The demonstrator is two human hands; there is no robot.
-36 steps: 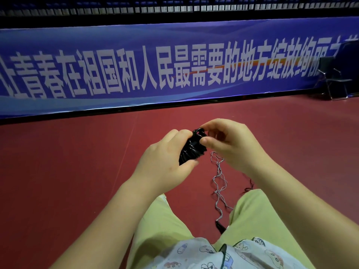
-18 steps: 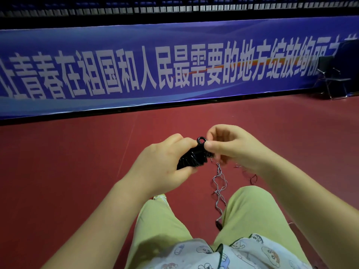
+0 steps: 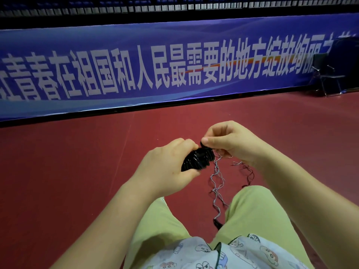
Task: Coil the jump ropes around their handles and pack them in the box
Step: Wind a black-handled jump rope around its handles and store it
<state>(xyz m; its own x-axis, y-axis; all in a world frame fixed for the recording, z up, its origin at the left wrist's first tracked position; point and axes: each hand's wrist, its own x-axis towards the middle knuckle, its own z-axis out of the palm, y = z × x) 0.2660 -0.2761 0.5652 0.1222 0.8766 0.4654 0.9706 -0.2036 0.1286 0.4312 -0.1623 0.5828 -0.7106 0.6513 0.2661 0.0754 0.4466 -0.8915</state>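
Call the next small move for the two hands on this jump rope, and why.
Probably one more wrap: the right hand carries the thin cord around the black handle bundle that the left hand grips. The right hand already pinches at the bundle's top end, and a long kinked length of cord hangs loose between the knees. No box is in view.

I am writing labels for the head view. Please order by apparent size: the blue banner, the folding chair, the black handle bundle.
1. blue banner, by far the largest.
2. folding chair and black handle bundle: they look about alike; the bundle, gripped by the left hand, is much nearer the camera, so I leave them unranked.
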